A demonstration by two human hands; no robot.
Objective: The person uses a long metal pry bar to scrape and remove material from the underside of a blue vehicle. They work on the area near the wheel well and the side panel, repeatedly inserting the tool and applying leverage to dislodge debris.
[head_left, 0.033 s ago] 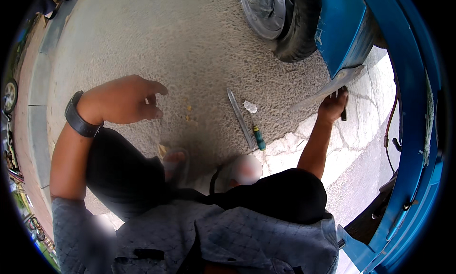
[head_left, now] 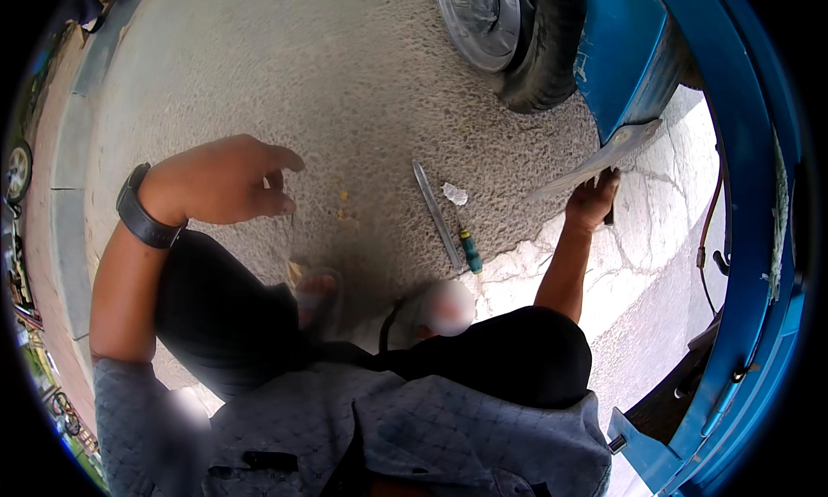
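Note:
Above my left knee hangs my left hand [head_left: 228, 182], fingers apart and holding nothing. On the right, my right hand [head_left: 591, 202] is closed, palm side partly showing, around a small dark object [head_left: 611, 212]. Its kind is hidden by the fingers. The fingertips are at the edge of a worn grey flap [head_left: 608, 158] fixed below a blue vehicle panel [head_left: 621, 62]; whether they touch it I cannot tell. A long metal bar [head_left: 435, 211] lies on the ground beside a screwdriver with a green handle [head_left: 470, 251]. Near the screwdriver's tip lies a crumpled clear wrapper [head_left: 454, 193].
A black tyre [head_left: 545, 53] with a grey wheel stands beyond the flap. The blue vehicle frame [head_left: 772, 238] curves down the right side, with a thin hanging cable [head_left: 705, 247]. A kerb [head_left: 71, 230] runs along the left, and a person's feet [head_left: 93, 25] show at the far left.
My right hand has shifted slightly left and toward me, along with the dark object, and has turned a little. My left hand and the tools on the ground have stayed in place.

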